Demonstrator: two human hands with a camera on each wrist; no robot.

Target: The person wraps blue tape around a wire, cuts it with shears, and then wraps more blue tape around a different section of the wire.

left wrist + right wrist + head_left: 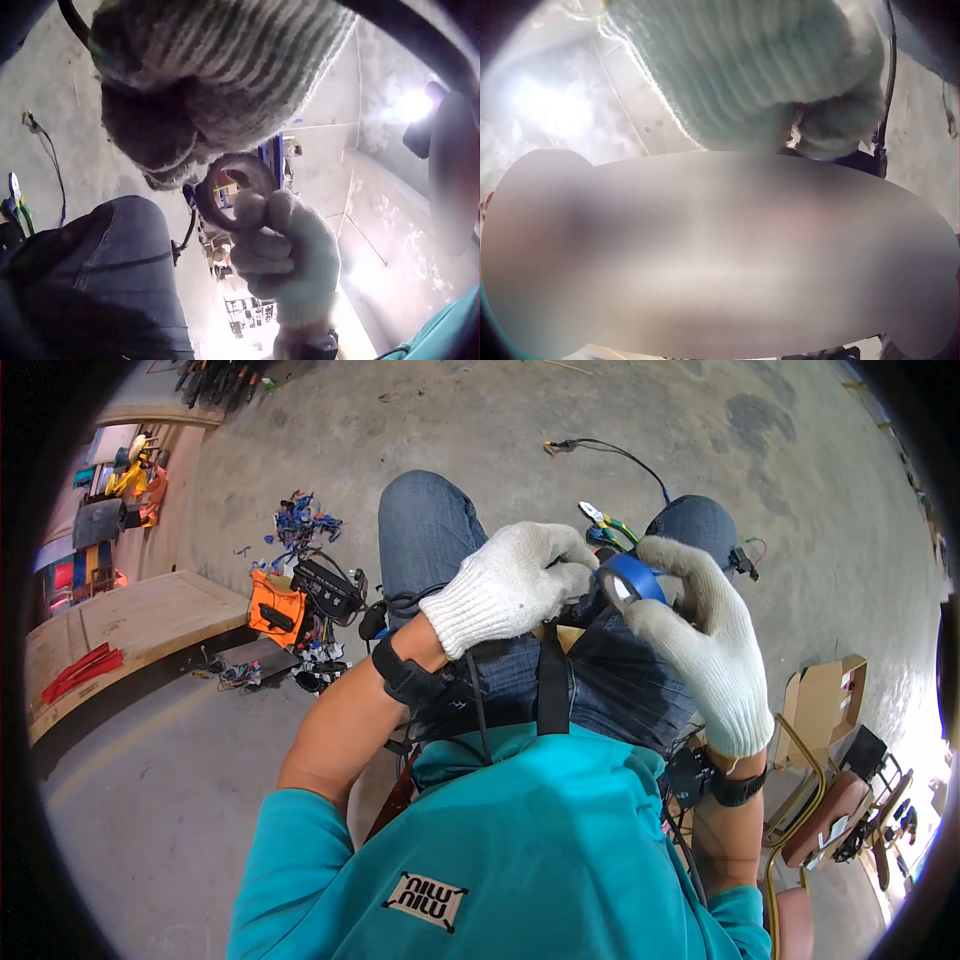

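Observation:
My right hand (pixel 708 645), in a white knitted glove, holds a roll of blue tape (pixel 640 582) between thumb and fingers. In the left wrist view the tape ring (pixel 214 196) stands on edge, with right fingertips through its hole. My left hand (pixel 510 582), also gloved, has its fingers curled close beside the roll, over the lap. A black cable (pixel 193 221) runs to the left fingertips; the pinched part is hidden by the glove. In the right wrist view the glove (pixel 742 75) fills the top, and a blurred patch covers most below.
Pliers with green-yellow handles (pixel 608 525) lie by the right knee. A thin cable (pixel 625 452) stretches over the concrete floor beyond. At left are a pile of blue scraps (pixel 300 520), an orange pouch (pixel 275 605) and a wooden platform (pixel 150 622). A cardboard box (pixel 820 705) stands at right.

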